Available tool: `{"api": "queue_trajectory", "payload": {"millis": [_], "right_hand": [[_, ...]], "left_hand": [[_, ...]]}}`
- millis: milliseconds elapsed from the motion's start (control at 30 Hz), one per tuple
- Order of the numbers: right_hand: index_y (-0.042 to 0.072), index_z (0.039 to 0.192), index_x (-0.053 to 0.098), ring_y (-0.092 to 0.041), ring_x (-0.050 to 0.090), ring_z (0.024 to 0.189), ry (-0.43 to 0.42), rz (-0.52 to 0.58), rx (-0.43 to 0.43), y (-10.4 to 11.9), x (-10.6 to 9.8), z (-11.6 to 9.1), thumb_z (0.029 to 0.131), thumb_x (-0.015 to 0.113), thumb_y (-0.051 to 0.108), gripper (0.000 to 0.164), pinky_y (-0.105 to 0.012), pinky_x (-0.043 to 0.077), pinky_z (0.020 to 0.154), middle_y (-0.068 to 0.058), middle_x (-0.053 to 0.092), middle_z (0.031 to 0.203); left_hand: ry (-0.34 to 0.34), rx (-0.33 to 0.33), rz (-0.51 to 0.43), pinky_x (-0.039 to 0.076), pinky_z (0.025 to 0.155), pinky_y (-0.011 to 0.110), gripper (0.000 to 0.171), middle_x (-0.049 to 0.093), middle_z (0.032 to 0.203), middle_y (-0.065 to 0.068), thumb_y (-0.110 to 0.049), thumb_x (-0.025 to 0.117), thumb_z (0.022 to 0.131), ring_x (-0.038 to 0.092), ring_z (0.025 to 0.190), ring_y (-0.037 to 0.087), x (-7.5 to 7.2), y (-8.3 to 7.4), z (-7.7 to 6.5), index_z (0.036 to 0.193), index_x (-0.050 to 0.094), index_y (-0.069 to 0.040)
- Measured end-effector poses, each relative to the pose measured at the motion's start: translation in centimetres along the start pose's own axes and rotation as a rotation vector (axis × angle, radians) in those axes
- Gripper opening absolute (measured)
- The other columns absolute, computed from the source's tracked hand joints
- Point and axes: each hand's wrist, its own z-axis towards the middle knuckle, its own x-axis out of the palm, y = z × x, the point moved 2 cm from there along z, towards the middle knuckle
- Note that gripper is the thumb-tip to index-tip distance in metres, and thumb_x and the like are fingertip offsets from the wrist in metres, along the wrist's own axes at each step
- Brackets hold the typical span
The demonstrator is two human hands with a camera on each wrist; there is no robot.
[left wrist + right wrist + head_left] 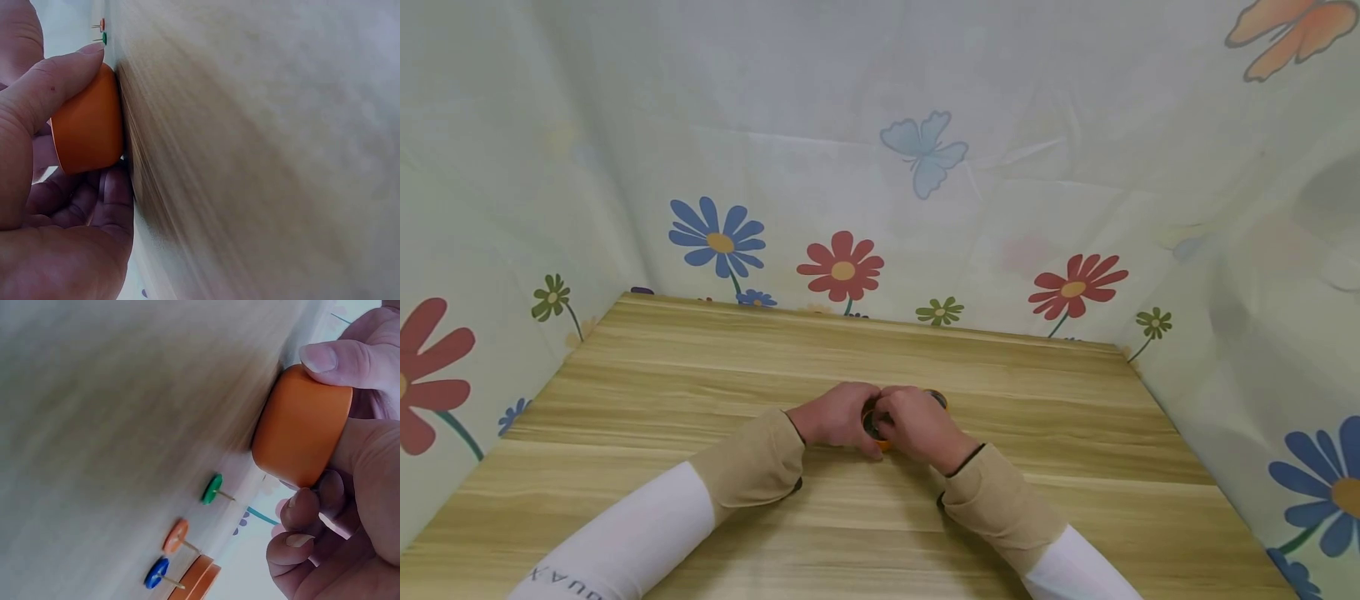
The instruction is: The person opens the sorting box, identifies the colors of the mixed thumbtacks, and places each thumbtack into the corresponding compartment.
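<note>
My left hand (842, 414) grips a small round orange container (90, 125), thumb on its near side and fingers curled round the far side. The container's dark inside faces up, and it sits on or just above the wooden tabletop. My right hand (917, 423) is over the container, with a digit reaching into its mouth and other fingers curled outside it. Whether those fingertips pinch anything is hidden. Beside it on the tabletop are a green thumbtack (212, 489), an orange thumbtack (175, 536) and a blue thumbtack (157, 573), pins pointing up.
A second round orange piece (197, 578), dark inside, lies beyond my right hand near the thumbtacks. The wooden tabletop (737, 350) meets pale fabric walls (820, 100) printed with flowers and butterflies at the back and both sides.
</note>
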Motion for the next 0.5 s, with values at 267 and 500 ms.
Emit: {"api": "queue_trajectory", "payload": {"millis": [267,500], "right_hand": [[0.016,0.079,0.07,-0.004,0.046,0.059,-0.002,0.088,0.067,-0.3,-1.2,-0.4,0.08,0.07,0.007,0.009,-0.022,0.041,0.054,0.011,0.049,0.069],[0.013,0.081,0.07,-0.007,0.044,0.059,0.027,0.149,0.13,-0.3,-3.0,-2.1,0.084,0.069,0.011,0.003,-0.025,0.041,0.054,0.01,0.048,0.069]], "left_hand": [[0.002,-0.019,0.006,0.045,0.07,0.022,0.048,0.057,0.089,-0.005,-0.028,0.089,0.062,0.054,0.079,0.01,0.2,0.3,0.1,0.096,0.058,-0.016],[0.019,-0.018,-0.06,0.046,0.07,0.022,0.049,0.059,0.089,-0.002,-0.024,0.09,0.061,0.057,0.08,0.013,0.2,0.4,0.3,0.096,0.058,-0.012]]}}
